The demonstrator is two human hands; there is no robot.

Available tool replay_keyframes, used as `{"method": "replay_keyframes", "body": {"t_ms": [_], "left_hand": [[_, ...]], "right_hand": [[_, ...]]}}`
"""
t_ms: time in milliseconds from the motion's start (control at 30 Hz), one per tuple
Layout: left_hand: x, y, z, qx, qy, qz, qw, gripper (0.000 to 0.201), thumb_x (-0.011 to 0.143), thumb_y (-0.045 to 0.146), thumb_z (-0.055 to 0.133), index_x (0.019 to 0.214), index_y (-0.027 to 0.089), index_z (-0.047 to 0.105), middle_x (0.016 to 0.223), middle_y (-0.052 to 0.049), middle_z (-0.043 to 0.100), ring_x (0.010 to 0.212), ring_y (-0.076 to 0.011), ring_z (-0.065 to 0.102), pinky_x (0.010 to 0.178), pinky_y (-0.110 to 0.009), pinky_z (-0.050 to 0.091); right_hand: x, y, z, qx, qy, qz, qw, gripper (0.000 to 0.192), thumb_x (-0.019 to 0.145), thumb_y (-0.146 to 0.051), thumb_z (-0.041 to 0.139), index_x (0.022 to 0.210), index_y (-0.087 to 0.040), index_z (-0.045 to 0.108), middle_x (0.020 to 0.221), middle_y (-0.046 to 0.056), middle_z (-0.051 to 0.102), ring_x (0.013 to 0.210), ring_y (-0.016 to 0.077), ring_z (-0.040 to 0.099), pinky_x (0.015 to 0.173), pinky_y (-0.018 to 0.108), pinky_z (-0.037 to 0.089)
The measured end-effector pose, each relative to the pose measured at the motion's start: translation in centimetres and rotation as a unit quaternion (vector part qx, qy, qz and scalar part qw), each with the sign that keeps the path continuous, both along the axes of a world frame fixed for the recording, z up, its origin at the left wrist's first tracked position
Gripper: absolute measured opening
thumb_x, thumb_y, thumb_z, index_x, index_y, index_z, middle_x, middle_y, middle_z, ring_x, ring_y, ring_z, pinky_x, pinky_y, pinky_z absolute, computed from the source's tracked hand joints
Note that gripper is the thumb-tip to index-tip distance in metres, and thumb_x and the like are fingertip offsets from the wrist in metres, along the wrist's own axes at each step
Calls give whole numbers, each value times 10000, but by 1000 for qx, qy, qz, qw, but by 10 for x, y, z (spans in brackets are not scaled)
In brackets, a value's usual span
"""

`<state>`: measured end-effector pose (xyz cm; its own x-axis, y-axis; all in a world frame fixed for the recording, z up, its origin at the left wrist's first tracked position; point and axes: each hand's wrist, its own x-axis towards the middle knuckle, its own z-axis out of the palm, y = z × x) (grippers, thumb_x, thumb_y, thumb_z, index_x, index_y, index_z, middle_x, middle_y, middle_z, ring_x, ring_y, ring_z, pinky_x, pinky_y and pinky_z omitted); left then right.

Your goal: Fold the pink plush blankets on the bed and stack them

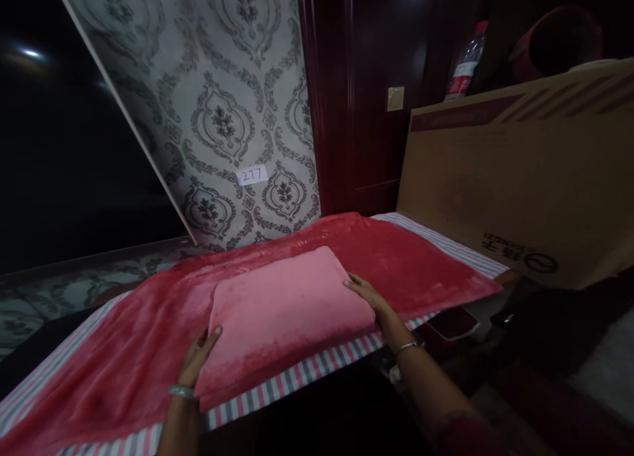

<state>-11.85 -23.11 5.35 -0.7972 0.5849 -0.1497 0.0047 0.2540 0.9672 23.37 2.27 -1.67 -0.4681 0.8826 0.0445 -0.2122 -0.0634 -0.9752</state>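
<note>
Both hands are lying flat with fingers spread loosely, pinching nothing: the left hand [199, 358] is pressing against the near left corner of a folded pink cloth [282, 317], and the right hand [365, 292] is resting its fingertips on the cloth's right edge. Each wrist is wearing a bangle, and the forearms are running out of the bottom of the view, so the elbows are cut off. The folded pink cloth is sitting between the two hands, touching both, its near edge hanging just over the rim of a striped sheet [307, 370]. Under it a red blanket [396, 258] is spreading wide across the bed, covering most of the sheet. To the right a large cardboard box [520, 179] is leaning close beside the bed, its printed mark being partly hard to read. Behind the bed a patterned wall panel [222, 99] is carrying a small label reading 277 [252, 175]. Farther back a plastic bottle [465, 63] is standing above the box, dim, with its base hidden.
</note>
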Motion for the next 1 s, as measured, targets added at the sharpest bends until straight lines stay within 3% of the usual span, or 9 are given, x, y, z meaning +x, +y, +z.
{"method": "replay_keyframes", "body": {"t_ms": [200, 367, 500, 633, 800, 1000], "left_hand": [[8, -1, 3, 13, 11, -19, 1000, 327, 552, 298, 886, 769, 192, 665, 953, -150, 774, 1321, -401, 518, 1070, -453, 485], [8, 0, 6, -16, 18, 0, 1000, 323, 649, 306, 822, 913, 170, 693, 1092, -153, 753, 1326, -371, 525, 1097, -437, 463], [-4, 0, -4, -40, 35, 2, 999, 376, 732, 342, 769, 1050, 162, 682, 1215, -151, 712, 1334, -338, 526, 1141, -409, 413], [-18, 3, -17, -58, 59, 4, 997, 536, 725, 425, 766, 1172, 154, 650, 1250, -168, 691, 1355, -369, 495, 1149, -477, 392], [-24, 6, -20, -59, 101, -1, 993, 608, 700, 456, 755, 1239, 202, 635, 1241, -130, 699, 1398, -362, 442, 1158, -498, 377], [-14, 1, -11, -35, 74, 3, 997, 607, 722, 435, 702, 1308, 305, 607, 1230, -63, 711, 1346, -346, 514, 1096, -506, 466]], "right_hand": [[-2, 6, -5, 2, 2, 7, 1000, 704, 553, -607, 845, 1121, -222, 688, 1241, 104, 693, 1176, 330, 611, 1054, 483, 436], [-6, 9, -10, 2, 15, 8, 1000, 749, 533, -666, 824, 1125, -229, 685, 1241, 98, 691, 1159, 319, 619, 1042, 465, 446], [-6, 9, -10, 3, 20, 11, 1000, 742, 553, -653, 823, 1137, -219, 680, 1228, 93, 696, 1148, 309, 626, 1042, 461, 445], [-6, 10, -9, 5, 23, 12, 1000, 755, 534, -643, 835, 1130, -207, 680, 1191, 89, 710, 1123, 313, 637, 1031, 471, 453], [-6, 12, -7, 10, 26, 8, 1000, 739, 540, -625, 839, 1128, -204, 685, 1212, 89, 698, 1147, 309, 619, 1047, 463, 437], [-5, 10, -7, 10, 31, 15, 999, 701, 577, -586, 836, 1160, -230, 675, 1238, 61, 686, 1160, 300, 609, 1055, 460, 423]]}}
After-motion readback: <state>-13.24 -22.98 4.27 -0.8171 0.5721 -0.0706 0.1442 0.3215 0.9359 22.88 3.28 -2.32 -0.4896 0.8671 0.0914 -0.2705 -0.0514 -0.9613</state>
